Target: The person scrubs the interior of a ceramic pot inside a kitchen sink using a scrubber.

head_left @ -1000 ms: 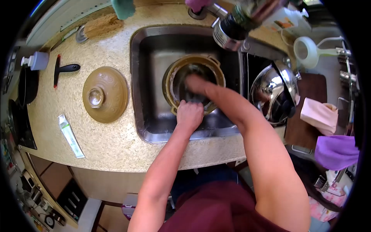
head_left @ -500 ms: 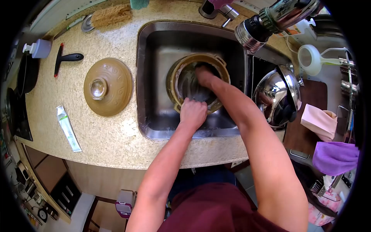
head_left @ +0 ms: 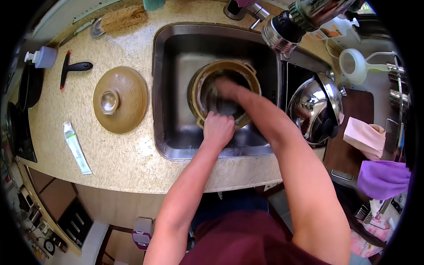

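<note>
A brown clay pot [head_left: 255, 84] stands in the steel sink [head_left: 176, 57], with whitish residue along its inner wall. My left hand [head_left: 218, 129] is closed over the pot's near rim. Inside the pot is my right hand [head_left: 226, 87], smeared by motion, so its fingers and anything in them cannot be made out. The pot's brown lid [head_left: 128, 99] lies knob up on the counter left of the sink.
On the left counter are a black-handled squeegee [head_left: 79, 66], a white tube [head_left: 77, 148] and a pump bottle [head_left: 44, 57]. A faucet [head_left: 258, 13] and a dark cylindrical fixture [head_left: 280, 34] overhang the sink's back. Shiny metal lids [head_left: 309, 104] stand at the right.
My right hand has moved about inside the pot, away to the right and then back left. My left hand stays on the rim. The view has shifted slightly.
</note>
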Demonstrator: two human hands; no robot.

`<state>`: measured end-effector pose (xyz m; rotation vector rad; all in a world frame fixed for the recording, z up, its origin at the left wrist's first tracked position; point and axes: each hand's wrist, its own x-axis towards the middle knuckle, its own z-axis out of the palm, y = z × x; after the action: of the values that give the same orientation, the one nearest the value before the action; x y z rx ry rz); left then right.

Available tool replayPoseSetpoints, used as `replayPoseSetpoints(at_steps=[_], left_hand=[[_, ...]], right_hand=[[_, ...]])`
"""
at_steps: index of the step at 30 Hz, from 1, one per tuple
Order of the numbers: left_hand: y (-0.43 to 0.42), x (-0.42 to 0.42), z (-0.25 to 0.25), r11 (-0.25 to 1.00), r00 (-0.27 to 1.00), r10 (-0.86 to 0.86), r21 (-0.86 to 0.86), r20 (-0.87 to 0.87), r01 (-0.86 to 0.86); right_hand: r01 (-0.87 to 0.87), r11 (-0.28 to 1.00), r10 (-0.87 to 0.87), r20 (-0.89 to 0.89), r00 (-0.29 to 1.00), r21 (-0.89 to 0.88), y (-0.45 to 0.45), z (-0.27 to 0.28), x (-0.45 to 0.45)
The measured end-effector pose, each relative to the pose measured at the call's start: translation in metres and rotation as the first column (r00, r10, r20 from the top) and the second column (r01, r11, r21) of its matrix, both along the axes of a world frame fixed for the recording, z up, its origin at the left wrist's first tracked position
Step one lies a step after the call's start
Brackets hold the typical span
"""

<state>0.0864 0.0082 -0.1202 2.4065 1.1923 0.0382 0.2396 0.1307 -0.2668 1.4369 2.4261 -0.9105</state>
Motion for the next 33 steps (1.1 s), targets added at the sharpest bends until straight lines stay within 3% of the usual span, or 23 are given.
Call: replayPoseSetpoints(at_steps=[2, 4, 6, 8, 9, 12, 13, 14, 16, 17, 18, 19, 21, 23, 24, 27, 29, 31, 32, 33], left_hand=[[0.006, 0.001, 0.003, 1.000, 1.000, -0.009, -0.003, -0.001, 0.009], [0.000, 0.002, 0.000, 1.000, 1.000, -0.011, -0.004, 0.004, 0.011], [0.006, 0.003, -0.003, 1.000, 1.000, -0.001, 0.022, 0.004, 0.001], [0.005, 0.002, -0.002, 1.000, 1.000, 0.000, 0.014, -0.004, 0.000], [0.005, 0.002, -0.001, 1.000, 1.000, 0.003, 0.013, -0.005, -0.003], [0.005, 0.003, -0.003, 1.000, 1.000, 0.009, 0.000, -0.017, -0.009], [0.005, 0.005, -0.003, 1.000, 1.000, 0.014, 0.005, -0.008, -0.014], [0.004, 0.004, -0.005, 1.000, 1.000, 0.000, 0.004, -0.010, 0.000], [0.004, 0.003, -0.007, 1.000, 1.000, -0.008, -0.001, -0.019, 0.008], [0.004, 0.002, -0.004, 1.000, 1.000, -0.011, 0.005, -0.020, 0.011], [0.005, 0.002, -0.002, 1.000, 1.000, -0.008, 0.016, -0.017, 0.009], [0.006, 0.001, -0.001, 1.000, 1.000, -0.005, 0.012, -0.022, 0.005], [0.004, -0.004, 0.003, 0.997, 0.998, -0.056, 0.053, 0.023, 0.055], [0.004, -0.008, 0.005, 0.995, 0.998, -0.065, 0.079, 0.012, 0.064], [0.005, -0.013, 0.005, 0.991, 0.997, -0.080, 0.106, -0.010, 0.081], [0.007, -0.024, 0.008, 0.986, 0.991, -0.076, 0.136, -0.113, 0.092], [0.004, -0.033, 0.009, 0.986, 0.993, -0.068, 0.148, -0.097, 0.082], [0.005, -0.039, 0.012, 0.982, 0.998, -0.046, 0.179, -0.052, 0.055], [0.004, -0.040, 0.013, 0.983, 0.998, -0.047, 0.173, -0.051, 0.055], [0.003, -0.040, 0.014, 0.982, 0.998, -0.043, 0.184, -0.048, 0.051]], right_hand=[[0.358, 0.914, -0.365, -0.002, 0.931, -0.189, 0.015, -0.004, -0.002], [0.027, 0.999, -0.030, 0.071, 0.997, 0.047, -0.014, 0.015, -0.013], [-0.029, 0.999, 0.032, -0.156, 0.987, 0.019, -0.044, 0.022, -0.025], [0.029, 1.000, -0.029, -0.028, 0.999, 0.007, -0.014, 0.020, -0.019], [0.185, 0.982, -0.186, -0.023, 0.982, -0.042, 0.004, 0.022, -0.013], [0.071, 0.997, -0.071, 0.092, 0.993, 0.000, -0.003, 0.040, -0.025], [0.242, 0.966, -0.251, -0.092, 0.964, -0.093, -0.023, 0.015, -0.031], [0.137, 0.975, -0.164, -0.156, 0.974, -0.175, -0.038, 0.027, -0.039], [0.218, 0.967, -0.246, -0.256, 0.935, -0.132, -0.032, -0.012, -0.030], [0.072, 0.996, -0.075, -0.045, 0.996, -0.052, -0.014, 0.004, -0.027], [-0.099, 0.995, 0.097, 0.180, 0.979, -0.001, 0.010, 0.020, -0.022], [0.647, 0.758, -0.648, 0.012, 0.761, -0.087, 0.020, 0.009, -0.023], [0.363, 0.931, -0.363, 0.189, 0.912, 0.033, 0.016, 0.036, -0.009], [0.056, 0.997, -0.035, 0.303, 0.952, -0.059, -0.009, 0.025, -0.001], [0.008, 0.993, 0.029, 0.301, 0.953, -0.120, -0.023, 0.021, -0.003], [0.045, 0.964, -0.010, 0.132, 0.991, -0.261, -0.059, 0.017, -0.030], [-0.043, 0.945, 0.077, 0.094, 0.993, -0.324, -0.057, 0.003, -0.033], [-0.218, 0.923, 0.297, 0.225, 0.928, -0.317, -0.040, 0.006, -0.016], [-0.311, 0.906, 0.409, 0.401, 0.820, -0.288, -0.029, 0.045, -0.015], [-0.288, 0.928, 0.365, 0.428, 0.827, -0.235, -0.016, 0.039, 0.004]])
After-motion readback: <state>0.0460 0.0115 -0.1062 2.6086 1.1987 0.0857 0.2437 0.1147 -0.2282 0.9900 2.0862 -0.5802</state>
